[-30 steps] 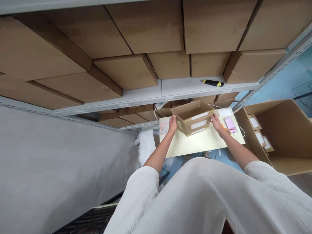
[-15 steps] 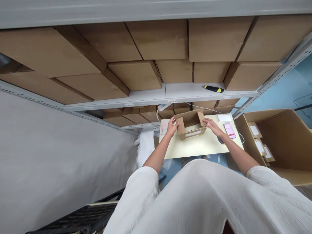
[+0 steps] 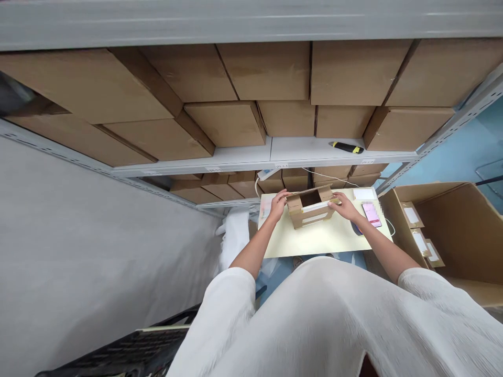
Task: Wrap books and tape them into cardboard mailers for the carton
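A small brown cardboard box (image 3: 297,219) stands on the cream tabletop in front of me, with its top partly open. Its end flaps are bent inward, leaving a dark gap between them. White strips show along its near upper edge and on its near side. My left hand (image 3: 278,204) holds the left end of the box, fingers at the top edge. At the right end, my right hand (image 3: 345,207) grips the upper corner, thumb on the near side. The inside is too dark to make out.
On the cream table (image 3: 286,243) lie a phone (image 3: 371,214) and a white label stack (image 3: 364,193). A large carton (image 3: 463,230) with several small labelled boxes stands to the right. Above is a metal shelf (image 3: 243,155) bearing boxes and a yellow-black cutter (image 3: 346,147).
The end flaps have folded further inward, narrowing the opening. The near upper edge now shows a white strip. Both hands stay at the box's ends, and the view has shifted slightly.
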A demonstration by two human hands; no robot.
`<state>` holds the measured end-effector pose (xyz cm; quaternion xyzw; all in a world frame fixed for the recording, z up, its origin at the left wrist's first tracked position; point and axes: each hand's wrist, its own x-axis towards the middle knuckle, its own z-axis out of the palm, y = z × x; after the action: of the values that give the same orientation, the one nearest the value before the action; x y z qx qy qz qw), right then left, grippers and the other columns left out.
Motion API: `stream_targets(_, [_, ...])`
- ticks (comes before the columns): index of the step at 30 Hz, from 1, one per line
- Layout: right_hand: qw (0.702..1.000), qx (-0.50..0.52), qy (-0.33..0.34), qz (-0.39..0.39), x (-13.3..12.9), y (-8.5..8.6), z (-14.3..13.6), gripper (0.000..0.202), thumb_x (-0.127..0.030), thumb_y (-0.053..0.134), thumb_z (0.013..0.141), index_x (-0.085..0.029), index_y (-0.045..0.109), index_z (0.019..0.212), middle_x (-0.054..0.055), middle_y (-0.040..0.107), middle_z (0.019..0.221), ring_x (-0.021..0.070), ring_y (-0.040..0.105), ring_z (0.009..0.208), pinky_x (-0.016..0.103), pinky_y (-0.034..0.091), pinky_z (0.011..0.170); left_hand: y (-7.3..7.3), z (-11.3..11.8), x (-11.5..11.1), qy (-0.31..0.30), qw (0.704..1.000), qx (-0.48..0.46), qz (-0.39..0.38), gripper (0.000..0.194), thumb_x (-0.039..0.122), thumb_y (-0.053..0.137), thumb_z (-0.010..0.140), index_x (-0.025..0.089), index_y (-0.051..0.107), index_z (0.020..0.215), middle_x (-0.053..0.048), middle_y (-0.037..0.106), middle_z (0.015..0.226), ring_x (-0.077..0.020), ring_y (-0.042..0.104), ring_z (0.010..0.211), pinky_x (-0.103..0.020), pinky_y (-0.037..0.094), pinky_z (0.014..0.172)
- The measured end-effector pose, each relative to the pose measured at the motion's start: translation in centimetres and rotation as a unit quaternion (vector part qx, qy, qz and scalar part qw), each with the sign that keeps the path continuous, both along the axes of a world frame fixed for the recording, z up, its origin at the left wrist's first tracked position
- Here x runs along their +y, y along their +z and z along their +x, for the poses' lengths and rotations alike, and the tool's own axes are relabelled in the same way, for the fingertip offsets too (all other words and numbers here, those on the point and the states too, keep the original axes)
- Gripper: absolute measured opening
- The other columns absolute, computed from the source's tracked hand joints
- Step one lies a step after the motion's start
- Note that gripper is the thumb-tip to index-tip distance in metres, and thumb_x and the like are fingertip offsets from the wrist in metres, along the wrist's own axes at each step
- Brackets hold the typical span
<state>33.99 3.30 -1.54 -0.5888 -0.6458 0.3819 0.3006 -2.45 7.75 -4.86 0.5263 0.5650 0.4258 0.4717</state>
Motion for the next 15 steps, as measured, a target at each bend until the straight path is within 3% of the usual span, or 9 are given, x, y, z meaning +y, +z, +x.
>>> stream_targets(4, [0.998, -0.005, -0.058, -0.003, 0.3, -0.3, -0.5, 0.066, -0.066, 0.067, 0.095, -0.027, 0.060, 0.148, 0.013, 0.071, 0.138, 0.0295, 0.074, 0.104, 0.050, 0.067, 0.091, 0.9, -0.6, -1.1, -0.038, 0.998, 0.011, -0.046, 0.044, 0.042, 0.054, 0.098, 0.029, 0.084, 0.128, -0.006, 0.054, 0.173, -0.0336, 0.051, 0.159, -0.048, 0.054, 0.122])
stream_targets(10, [0.998, -0.041, -0.049, -0.004, 0.3, -0.8, -0.7, 0.082, -0.057, 0.061, 0.097, -0.026, 0.041, 0.171, 0.015, 0.072, 0.142, 0.0281, 0.074, 0.095, 0.048, 0.066, 0.089, 1.6, -1.5, -2.6, -0.114, 0.985, 0.074, -0.109, 0.065, 0.071, 0.046, 0.107, 0.035, 0.069, 0.156, -0.004, 0.035, 0.186, -0.0365, 0.039, 0.169, -0.051, 0.051, 0.125])
stream_targets(13, [0.998, -0.062, -0.031, -0.008, 0.3, -1.1, -0.5, 0.087, -0.056, 0.058, 0.101, -0.028, 0.031, 0.178, 0.014, 0.071, 0.147, 0.0272, 0.074, 0.092, 0.048, 0.066, 0.088, 1.2, -1.4, -2.8, -0.146, 0.973, 0.160, -0.081, 0.077, 0.070, 0.060, 0.102, 0.029, 0.057, 0.167, -0.011, 0.036, 0.184, -0.0357, 0.033, 0.172, -0.049, 0.038, 0.135])
stream_targets(15, [0.997, -0.074, -0.005, 0.006, 0.4, -1.2, -0.4, 0.086, -0.055, 0.055, 0.103, -0.031, 0.028, 0.181, 0.013, 0.070, 0.151, 0.0276, 0.074, 0.096, 0.049, 0.065, 0.093, 0.8, -1.1, -2.7, -0.154, 0.965, 0.207, -0.051, 0.082, 0.065, 0.069, 0.098, 0.025, 0.055, 0.168, -0.015, 0.040, 0.181, -0.0369, 0.036, 0.170, -0.048, 0.035, 0.137])
